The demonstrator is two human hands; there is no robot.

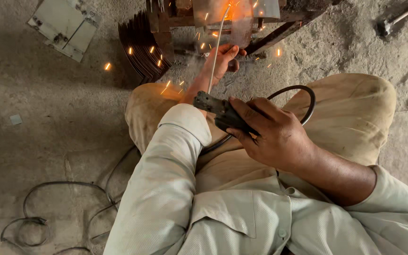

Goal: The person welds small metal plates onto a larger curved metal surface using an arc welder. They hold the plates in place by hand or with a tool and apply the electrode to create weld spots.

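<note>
Now right hand (272, 137) grips electrode holder (220, 112); left hand (222, 60) steadies rod (215, 56).

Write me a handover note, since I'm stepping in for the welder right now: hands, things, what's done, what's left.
Right hand: gripping the dark electrode holder, cable looping over the knee.
Left hand: fingers steadying the welding rod partway up.
Rod tip is at the metal workpiece, arc glowing orange, sparks flying.
Stack of curved metal strips stands left of it; hammer lies on the floor, far right.
Done: arc struck.
Left: bead in progress; its extent is hidden by glare.
</note>
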